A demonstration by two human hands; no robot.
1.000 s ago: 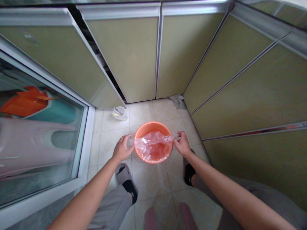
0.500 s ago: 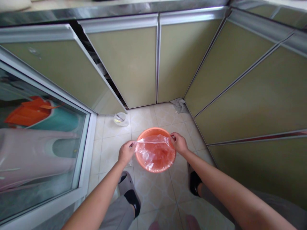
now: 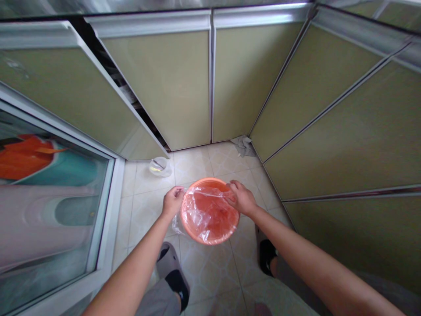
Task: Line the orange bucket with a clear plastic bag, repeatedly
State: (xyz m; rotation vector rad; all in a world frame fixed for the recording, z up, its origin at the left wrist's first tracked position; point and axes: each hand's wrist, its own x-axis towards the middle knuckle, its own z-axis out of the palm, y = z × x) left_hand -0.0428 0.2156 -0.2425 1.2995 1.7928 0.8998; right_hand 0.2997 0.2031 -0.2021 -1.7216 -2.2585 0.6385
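Observation:
An orange plastic bucket (image 3: 210,240) stands on the tiled floor between my feet. A clear plastic bag (image 3: 201,215) lies over its mouth and lines part of the inside, with some of it hanging outside the left rim. My left hand (image 3: 173,202) pinches the bag's edge just left of the rim. On the other side, my right hand (image 3: 242,198) grips the bag over the right part of the rim, fingers reaching inward. The fingertips of both hands are partly hidden.
A small translucent tub (image 3: 160,167) sits on the floor by the left cabinet door (image 3: 79,92), which stands ajar. A grey cloth (image 3: 243,145) lies in the cabinet corner. At the left, a glass door (image 3: 105,215) shows an orange dustpan (image 3: 26,158) behind it.
My right hand has moved inward over the rim, and the bag's stretched edge has slackened. More of the bag now hangs outside the bucket's left side. The view has shifted slightly.

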